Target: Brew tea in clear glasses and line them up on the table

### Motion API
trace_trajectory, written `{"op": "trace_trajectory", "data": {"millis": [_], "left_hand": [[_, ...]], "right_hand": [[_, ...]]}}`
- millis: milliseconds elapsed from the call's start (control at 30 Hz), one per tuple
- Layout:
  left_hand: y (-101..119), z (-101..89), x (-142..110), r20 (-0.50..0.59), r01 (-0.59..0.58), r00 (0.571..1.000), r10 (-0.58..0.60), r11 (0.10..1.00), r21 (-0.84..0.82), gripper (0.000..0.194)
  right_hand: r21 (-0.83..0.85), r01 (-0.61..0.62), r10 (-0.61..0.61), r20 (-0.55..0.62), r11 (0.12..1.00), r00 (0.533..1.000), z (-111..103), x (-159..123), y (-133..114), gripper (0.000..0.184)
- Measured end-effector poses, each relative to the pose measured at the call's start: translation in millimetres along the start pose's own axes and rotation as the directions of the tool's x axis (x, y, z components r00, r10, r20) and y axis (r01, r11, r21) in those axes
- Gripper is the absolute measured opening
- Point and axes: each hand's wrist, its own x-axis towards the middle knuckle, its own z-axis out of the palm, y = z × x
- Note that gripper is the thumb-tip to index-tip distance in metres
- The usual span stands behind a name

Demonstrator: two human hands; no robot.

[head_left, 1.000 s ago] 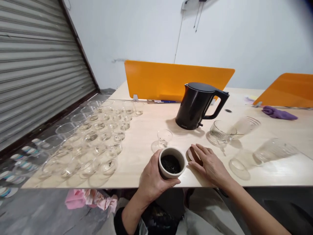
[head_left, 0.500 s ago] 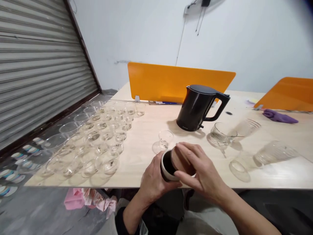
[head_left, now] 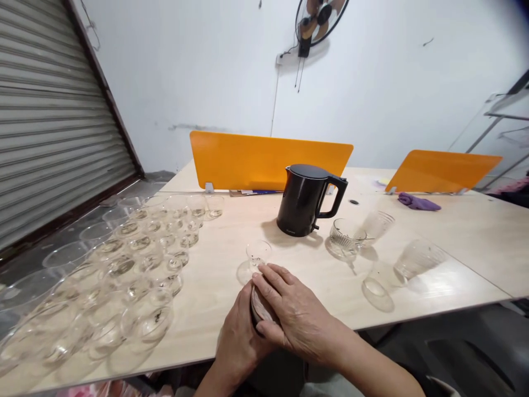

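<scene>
White wall and a grey roller shutter [head_left: 53, 127] bound the work area in the head view; one wall fan [head_left: 318, 22] is mounted high on the wall. Two orange divider panels, the first [head_left: 264, 160] centred and the second [head_left: 440, 171] to the right, stand on the far part of a pale wood tabletop [head_left: 463, 259].

Primary item: one small round ceramic piece [head_left: 262, 307], held at the near edge of the tabletop, directly in front of the person. Most of it is covered, and only a curved brownish sliver shows between the hands. Its long axis cannot be determined. The left hand [head_left: 239, 339] is curled closed around its left and lower side. The right hand [head_left: 300, 317] is laid across it from the right, fingers together and pressing over the top. Both hands have hold of it, and the right hand covers the greater part.

Item count: one black electric kettle [head_left: 301, 201]; one purple cloth [head_left: 418, 202]; one small clear glass [head_left: 259, 252], just beyond the fingertips; one ribbed glass bowl [head_left: 345, 231] and two clear tumblers, the first [head_left: 376, 227] and the second [head_left: 418, 259], to the right. A dense group of clear glasses [head_left: 136, 264] lies to the left, overlapping too heavily for an exact count.
</scene>
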Motion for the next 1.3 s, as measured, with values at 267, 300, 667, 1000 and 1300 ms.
{"op": "trace_trajectory", "data": {"millis": [267,300,667,1000,1300], "left_hand": [[-3.4,-2.2,-1.6,0.040,-0.025,0.999,0.028,0.997,-0.068,0.080],[-2.8,-3.0,-1.2,0.047,-0.032,0.998,0.036,0.996,-0.083,0.080],[-1.0,-9.5,3.7,0.087,-0.074,0.992,0.092,0.978,-0.193,0.096],[10.3,-14.5,8.0,0.153,-0.044,0.985,0.076,0.978,-0.203,0.109],[11.4,-24.8,9.7,0.137,-0.041,0.988,0.071,0.976,-0.212,0.094]], "right_hand": [[0.019,-0.043,0.042,0.011,0.999,0.999,-0.3,-1.2,-0.5,0.087],[0.016,-0.040,0.039,0.014,0.999,0.999,-0.8,-1.2,-0.6,0.087],[0.096,-0.015,0.028,-0.144,0.995,0.989,3.6,-11.3,7.6,0.091],[0.485,-0.192,0.355,-0.272,0.853,0.894,49.9,-42.0,28.8,0.100],[0.372,-0.313,0.462,-0.438,0.874,0.771,-11.3,-35.0,62.5,0.090]]}}
